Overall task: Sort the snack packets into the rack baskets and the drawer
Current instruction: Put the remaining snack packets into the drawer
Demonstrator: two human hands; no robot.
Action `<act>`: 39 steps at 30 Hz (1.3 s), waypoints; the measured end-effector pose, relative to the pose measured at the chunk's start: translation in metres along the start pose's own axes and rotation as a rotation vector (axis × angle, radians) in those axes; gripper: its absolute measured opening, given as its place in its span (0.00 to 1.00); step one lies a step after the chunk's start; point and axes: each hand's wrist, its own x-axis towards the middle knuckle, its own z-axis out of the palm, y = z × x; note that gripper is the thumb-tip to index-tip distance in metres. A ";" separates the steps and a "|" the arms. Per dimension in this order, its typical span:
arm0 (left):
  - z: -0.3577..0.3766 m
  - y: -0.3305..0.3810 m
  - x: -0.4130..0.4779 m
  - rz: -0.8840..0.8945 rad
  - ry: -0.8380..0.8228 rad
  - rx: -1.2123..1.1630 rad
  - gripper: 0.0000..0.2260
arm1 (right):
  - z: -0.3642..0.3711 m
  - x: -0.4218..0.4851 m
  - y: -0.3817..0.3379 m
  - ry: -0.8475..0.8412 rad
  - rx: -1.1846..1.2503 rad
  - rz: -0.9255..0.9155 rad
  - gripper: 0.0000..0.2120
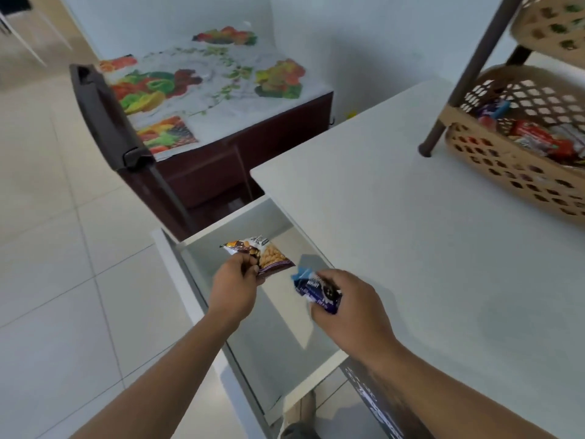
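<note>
Both forearms reach forward over the open drawer point(177, 264); left hand point(234, 289) pinches a peanut packet point(269, 255), right hand point(351, 308) grips a blue packet point(311, 288).

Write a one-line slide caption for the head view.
Left hand holds a peanut packet, right hand a blue packet, above the open drawer.

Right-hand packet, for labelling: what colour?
Dark blue packet with white print, in the right hand; head view.

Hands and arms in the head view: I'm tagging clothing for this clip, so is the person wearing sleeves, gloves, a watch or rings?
Nothing worn shows. The left hand and right hand are bare, with no gloves, watch or rings visible. Both forearms are uncovered to the frame's bottom edge.
</note>
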 end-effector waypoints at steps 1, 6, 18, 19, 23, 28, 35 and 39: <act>0.002 -0.003 0.009 0.000 -0.014 0.058 0.08 | 0.011 0.004 0.001 -0.065 -0.054 0.006 0.20; 0.028 -0.011 0.053 -0.048 -0.153 0.338 0.05 | 0.067 0.029 0.022 -0.340 -0.350 0.047 0.20; 0.089 -0.063 0.107 -0.211 -0.350 0.648 0.10 | 0.144 0.077 0.084 -0.472 -0.543 0.172 0.16; 0.091 -0.067 0.108 -0.237 -0.347 0.646 0.09 | 0.146 0.080 0.088 -0.474 -0.531 0.180 0.17; 0.095 -0.087 0.108 -0.286 -0.367 0.629 0.11 | 0.153 0.088 0.097 -0.453 -0.497 0.205 0.17; 0.087 -0.099 0.109 -0.278 -0.439 0.685 0.08 | 0.160 0.090 0.101 -0.497 -0.537 0.185 0.15; 0.072 -0.095 0.110 -0.137 -0.501 0.825 0.09 | 0.166 0.090 0.099 -0.508 -0.462 0.208 0.21; 0.065 -0.080 0.097 -0.133 -0.412 0.880 0.10 | 0.158 0.088 0.086 -0.435 -0.425 0.200 0.20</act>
